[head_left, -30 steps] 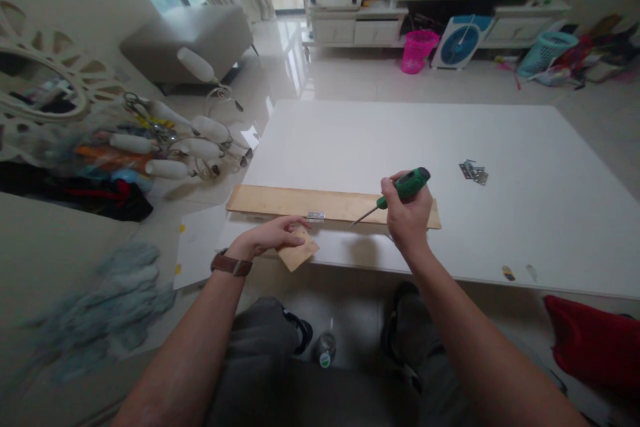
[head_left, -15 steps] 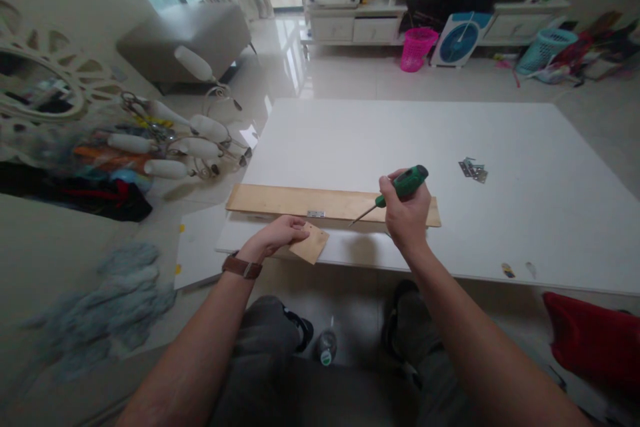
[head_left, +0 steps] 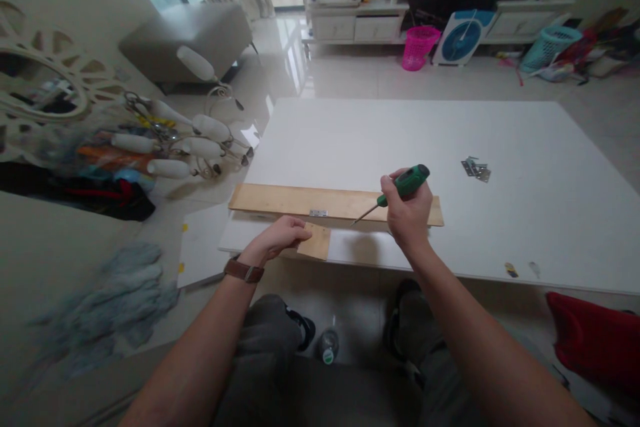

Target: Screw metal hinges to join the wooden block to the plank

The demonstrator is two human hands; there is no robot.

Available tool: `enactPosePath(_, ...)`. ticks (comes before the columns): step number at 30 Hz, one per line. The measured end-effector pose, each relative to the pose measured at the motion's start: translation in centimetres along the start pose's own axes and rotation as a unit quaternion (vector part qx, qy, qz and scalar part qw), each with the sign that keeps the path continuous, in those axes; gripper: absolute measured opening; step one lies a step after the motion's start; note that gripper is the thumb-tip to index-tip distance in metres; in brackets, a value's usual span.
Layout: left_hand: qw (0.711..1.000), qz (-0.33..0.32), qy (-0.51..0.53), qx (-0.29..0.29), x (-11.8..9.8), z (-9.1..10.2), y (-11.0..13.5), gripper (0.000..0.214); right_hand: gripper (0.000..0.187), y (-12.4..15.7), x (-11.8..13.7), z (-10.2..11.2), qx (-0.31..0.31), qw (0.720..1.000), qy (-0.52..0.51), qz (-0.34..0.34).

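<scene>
My left hand (head_left: pixel 284 237) pinches a small square wooden piece (head_left: pixel 315 243) by its left edge, over the table's near edge. In my right hand (head_left: pixel 409 210) is a screwdriver with a green and black handle (head_left: pixel 411 180); its thin shaft slants down to the left, and the tip is apart from the small wooden piece. A long wooden board (head_left: pixel 273 199) lies across the white table just beyond both hands. On the board's near edge sits a small metal hinge (head_left: pixel 319 213).
Several metal hinges (head_left: pixel 476 169) lie in a pile on the white table (head_left: pixel 380 140), right of centre. Two small items rest near its front edge, one a yellow and black piece (head_left: pixel 511 269). A bottle (head_left: pixel 328 345) stands on the floor between my feet; red cloth (head_left: pixel 595 340) is at right.
The small wooden piece has turned in my left hand, so its edges now lie squarer to the table. The right hand and screwdriver have hardly moved.
</scene>
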State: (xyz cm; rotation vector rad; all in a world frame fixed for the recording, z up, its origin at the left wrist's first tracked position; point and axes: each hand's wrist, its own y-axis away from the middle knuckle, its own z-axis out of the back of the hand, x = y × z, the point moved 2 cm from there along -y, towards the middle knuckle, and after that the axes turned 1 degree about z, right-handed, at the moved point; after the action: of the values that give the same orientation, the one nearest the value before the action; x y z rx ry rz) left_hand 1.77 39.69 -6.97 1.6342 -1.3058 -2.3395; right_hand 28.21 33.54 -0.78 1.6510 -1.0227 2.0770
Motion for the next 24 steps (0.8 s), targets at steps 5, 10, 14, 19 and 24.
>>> enactPosePath(5,0.996,0.018,0.045,-0.078,-0.02,-0.10,0.56,0.040,0.026,-0.05,0.08,0.03,0.003,1.000,0.003,0.004)
enactPosePath(10,0.996,-0.013,0.057,-0.068,-0.10,0.11,0.60,0.067,0.027,-0.10,-0.14,-0.01,-0.001,1.000,-0.008,-0.001)
enactPosePath(14,0.997,-0.017,0.058,-0.037,-0.17,-0.03,0.33,0.074,0.027,-0.07,-0.24,-0.06,0.004,1.000,-0.010,0.001)
enactPosePath(19,0.997,-0.007,0.079,-0.018,-0.22,-0.21,-0.18,0.071,0.028,-0.01,-0.18,0.00,0.002,1.000,-0.006,0.005)
enactPosePath(24,0.997,-0.014,0.078,-0.015,-0.26,-0.28,-0.27,0.063,0.027,-0.01,-0.06,0.02,0.000,1.000,-0.004,0.008)
